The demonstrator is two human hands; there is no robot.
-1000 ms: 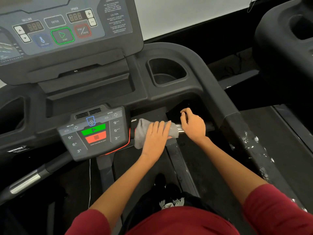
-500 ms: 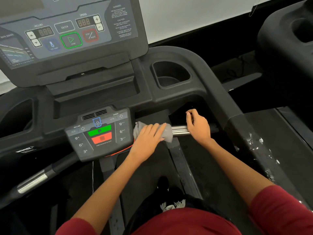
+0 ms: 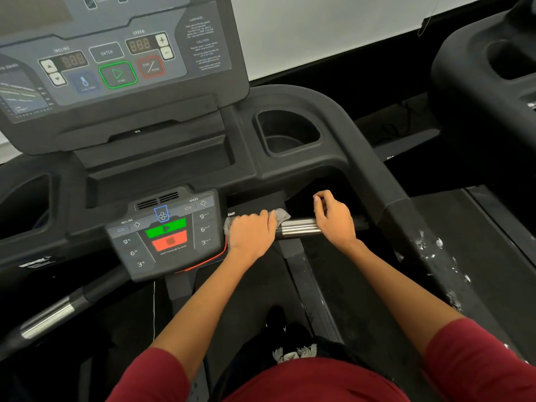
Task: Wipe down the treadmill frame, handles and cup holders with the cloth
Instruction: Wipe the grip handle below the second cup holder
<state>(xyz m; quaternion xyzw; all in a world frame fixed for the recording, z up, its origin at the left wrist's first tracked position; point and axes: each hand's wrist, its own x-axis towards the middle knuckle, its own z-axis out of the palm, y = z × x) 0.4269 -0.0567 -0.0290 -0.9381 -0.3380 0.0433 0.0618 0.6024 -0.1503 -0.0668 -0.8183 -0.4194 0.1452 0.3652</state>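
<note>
At frame centre, my left hand (image 3: pixel 251 234) clasps the grey cloth (image 3: pixel 280 213) around the chrome handle (image 3: pixel 298 227) — my right hand (image 3: pixel 333 219) grips the bar just beside it.

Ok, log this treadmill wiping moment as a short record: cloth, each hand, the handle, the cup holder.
cloth: grey cloth, wrapped on the handle beside the small control panel
left hand: left hand grips the cloth
right hand: right hand rests on the handle's right end
handle: steel handle, bare between the hands
cup holder: right cup holder, nothing visible inside
</note>
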